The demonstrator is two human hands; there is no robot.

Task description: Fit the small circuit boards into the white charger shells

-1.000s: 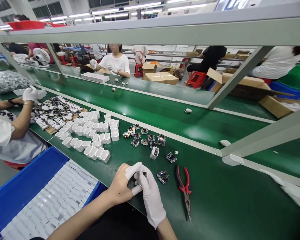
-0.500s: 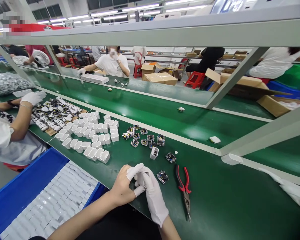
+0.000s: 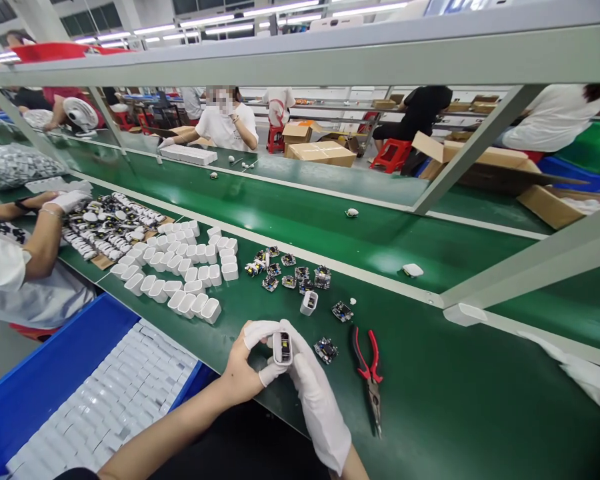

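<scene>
Between my two hands is a white plastic housing (image 3: 283, 357), its open end facing me, with a dark circuit board seated inside. My left hand (image 3: 247, 370), wearing white finger covers, pinches the housing from the left. Gloved in white, my right hand (image 3: 313, 393) closes round its right side and far edge. Just beyond, another white housing (image 3: 309, 303) stands with something dark in it. A circuit board (image 3: 325, 349) lies right of my hands, and red-handled pliers (image 3: 369, 380) rest farther right.
Rows of white housings (image 3: 185, 267) and several loose circuit boards (image 3: 290, 270) cover the bench ahead. A blue bin (image 3: 40, 363) of white parts sits at lower left. A green conveyor (image 3: 300, 213) runs beyond the rail. A co-worker (image 3: 45, 260) works at the left.
The housing has turned in my hands, so its open end and the board inside now show. White pieces on the conveyor have moved left.
</scene>
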